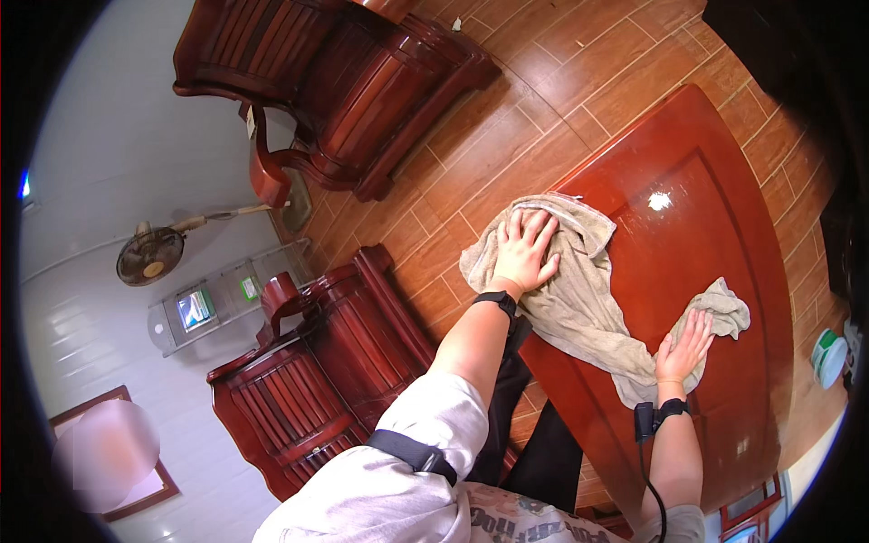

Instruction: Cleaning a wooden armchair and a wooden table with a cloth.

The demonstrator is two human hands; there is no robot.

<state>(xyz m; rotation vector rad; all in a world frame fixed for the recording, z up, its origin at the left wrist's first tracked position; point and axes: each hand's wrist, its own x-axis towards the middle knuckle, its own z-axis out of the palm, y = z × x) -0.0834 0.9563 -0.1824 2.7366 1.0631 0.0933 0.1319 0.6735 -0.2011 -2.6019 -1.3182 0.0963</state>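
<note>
A beige towel (587, 315) lies bunched across a glossy red-brown wooden tabletop (686, 244). Flat on its far-left part rests my left hand (526, 251), palm down with the fingers spread. Here the cloth reaches past the table's left edge. My right hand (686, 347) presses palm down on the towel's other end, fingers extended and thumb apart. A crumpled corner of cloth sticks out beyond its fingertips. Each wrist wears a black band. Light glares off the varnish beyond the towel.
Carved wooden armchairs (326, 380) (346, 102) stand to the left and at the top left. By the wall are a fan (151, 254) and a picture frame (170, 478). A white-and-green tub (829, 358) sits at the right on the tiled floor (502, 159).
</note>
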